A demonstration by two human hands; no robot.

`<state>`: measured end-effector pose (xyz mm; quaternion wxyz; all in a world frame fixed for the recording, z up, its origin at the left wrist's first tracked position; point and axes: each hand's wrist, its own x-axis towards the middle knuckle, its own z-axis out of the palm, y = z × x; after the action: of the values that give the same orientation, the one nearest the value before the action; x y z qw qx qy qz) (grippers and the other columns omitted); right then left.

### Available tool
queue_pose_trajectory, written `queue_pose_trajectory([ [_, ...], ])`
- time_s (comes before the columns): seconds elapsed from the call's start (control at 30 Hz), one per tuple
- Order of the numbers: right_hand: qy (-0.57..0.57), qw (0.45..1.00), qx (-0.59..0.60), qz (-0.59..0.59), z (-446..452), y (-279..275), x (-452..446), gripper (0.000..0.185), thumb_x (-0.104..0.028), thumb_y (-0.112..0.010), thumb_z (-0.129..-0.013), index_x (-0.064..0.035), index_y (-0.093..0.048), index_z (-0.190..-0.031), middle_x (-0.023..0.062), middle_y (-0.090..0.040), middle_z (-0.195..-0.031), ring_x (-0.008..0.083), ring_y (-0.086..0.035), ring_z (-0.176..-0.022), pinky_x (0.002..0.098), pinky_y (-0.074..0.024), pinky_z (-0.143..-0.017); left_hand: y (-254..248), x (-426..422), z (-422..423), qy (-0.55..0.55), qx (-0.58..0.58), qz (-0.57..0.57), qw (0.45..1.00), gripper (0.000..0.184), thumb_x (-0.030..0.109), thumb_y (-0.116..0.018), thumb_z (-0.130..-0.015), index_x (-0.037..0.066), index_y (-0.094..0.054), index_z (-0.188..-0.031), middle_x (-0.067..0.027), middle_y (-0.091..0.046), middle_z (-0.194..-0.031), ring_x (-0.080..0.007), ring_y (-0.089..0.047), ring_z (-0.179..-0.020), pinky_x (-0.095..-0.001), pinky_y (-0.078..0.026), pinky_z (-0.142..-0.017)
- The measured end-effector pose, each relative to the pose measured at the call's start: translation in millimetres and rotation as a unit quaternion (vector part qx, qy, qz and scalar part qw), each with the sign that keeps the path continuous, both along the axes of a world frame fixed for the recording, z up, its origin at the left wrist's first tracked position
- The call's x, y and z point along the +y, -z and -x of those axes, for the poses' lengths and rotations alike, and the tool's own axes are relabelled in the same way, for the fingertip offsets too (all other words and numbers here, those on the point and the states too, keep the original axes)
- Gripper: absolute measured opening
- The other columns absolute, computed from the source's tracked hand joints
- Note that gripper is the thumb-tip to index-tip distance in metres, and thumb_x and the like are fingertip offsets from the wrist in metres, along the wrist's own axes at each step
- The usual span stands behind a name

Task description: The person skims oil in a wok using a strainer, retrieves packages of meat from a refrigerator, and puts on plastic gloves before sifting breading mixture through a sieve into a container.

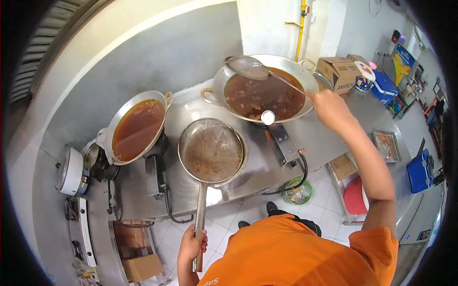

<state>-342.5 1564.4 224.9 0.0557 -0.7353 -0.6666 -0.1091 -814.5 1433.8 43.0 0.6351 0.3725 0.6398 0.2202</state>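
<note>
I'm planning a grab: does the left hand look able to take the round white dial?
Probably not: the left hand is busy gripping the long metal handle of the round mesh strainer.

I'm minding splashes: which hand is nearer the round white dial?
Right. The right hand, holding the skimmer, is right of the dial; the left hand, holding the strainer, is farther, below and left.

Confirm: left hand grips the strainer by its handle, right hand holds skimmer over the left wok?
Wrong wok: the head view shows the right hand holding the skimmer over the right wok. The left hand does grip the strainer by its handle.
</note>
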Motion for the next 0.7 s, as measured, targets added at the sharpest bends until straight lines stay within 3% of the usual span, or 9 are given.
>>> queue_pose_trajectory([
  [0.13,0.044,0.999,-0.031,-0.004,-79,40,73,0.029,-0.007,-0.047,-0.092,-0.0053,-0.065,-0.115,0.0232,-0.068,-0.094,0.0389,-0.069,-0.088,0.0491,-0.0556,-0.076,32,7,-9,-0.040,-0.093,0.028,0.994,0.011,0.010,-0.056,-0.095,0.005,-0.046,-0.098,-0.0051,-0.051,-0.069,-0.0111,-0.047,-0.049,-0.0270,-0.040,-0.040],
  [0.2,0.103,0.993,-0.048,0.046,-117,69,104,0.030,-0.008,-0.046,-0.092,-0.0054,-0.068,-0.112,0.0238,-0.068,-0.102,0.0379,-0.068,-0.094,0.0478,-0.0560,-0.079,42,12,-15,-0.050,-0.110,0.035,0.992,0.012,0.010,-0.056,-0.095,0.005,-0.046,-0.099,-0.0053,-0.051,-0.069,-0.0113,-0.046,-0.048,-0.0269,-0.039,-0.040],
  [0.33,0.098,0.988,-0.045,0.106,-152,106,134,0.029,-0.010,-0.048,-0.091,-0.0042,-0.071,-0.106,0.0241,-0.067,-0.107,0.0376,-0.068,-0.098,0.0469,-0.0559,-0.081,58,31,-31,-0.068,-0.125,0.034,0.989,0.015,0.011,-0.056,-0.095,0.006,-0.044,-0.101,-0.0059,-0.050,-0.069,-0.0117,-0.045,-0.048,-0.0270,-0.038,-0.040],
  [0.4,0.052,0.992,-0.012,0.118,-152,121,141,0.025,-0.006,-0.049,-0.086,0.0034,-0.071,-0.095,0.0254,-0.069,-0.097,0.0392,-0.068,-0.093,0.0462,-0.0553,-0.080,65,44,-39,-0.076,-0.135,0.032,0.987,0.016,0.013,-0.057,-0.095,0.006,-0.044,-0.102,-0.0060,-0.051,-0.069,-0.0119,-0.046,-0.048,-0.0271,-0.039,-0.040],
  [0.53,0.012,0.984,0.013,0.178,-127,131,159,0.025,-0.008,-0.052,-0.086,-0.0016,-0.072,-0.101,0.0228,-0.069,-0.103,0.0394,-0.068,-0.095,0.0462,-0.0556,-0.080,60,60,-61,-0.104,-0.125,0.015,0.987,0.018,0.017,-0.057,-0.096,0.006,-0.045,-0.103,-0.0069,-0.054,-0.071,-0.0130,-0.050,-0.050,-0.0273,-0.042,-0.042],
  [0.6,-0.076,0.965,-0.013,0.252,-117,127,165,0.023,-0.005,-0.055,-0.082,0.0014,-0.071,-0.097,0.0250,-0.069,-0.096,0.0397,-0.068,-0.092,0.0449,-0.0559,-0.078,60,56,-66,-0.105,-0.132,0.010,0.986,0.021,0.020,-0.057,-0.097,0.005,-0.046,-0.106,-0.0084,-0.057,-0.075,-0.0141,-0.053,-0.052,-0.0272,-0.044,-0.043],
  [0.7,-0.157,0.951,-0.038,0.264,-114,152,189,0.020,-0.004,-0.056,-0.080,0.0055,-0.069,-0.093,0.0269,-0.069,-0.088,0.0402,-0.068,-0.089,0.0452,-0.0558,-0.076,59,46,-69,-0.112,-0.153,-0.001,0.982,0.027,0.025,-0.055,-0.098,0.004,-0.047,-0.112,-0.0117,-0.062,-0.084,-0.0163,-0.059,-0.059,-0.0271,-0.048,-0.047],
])
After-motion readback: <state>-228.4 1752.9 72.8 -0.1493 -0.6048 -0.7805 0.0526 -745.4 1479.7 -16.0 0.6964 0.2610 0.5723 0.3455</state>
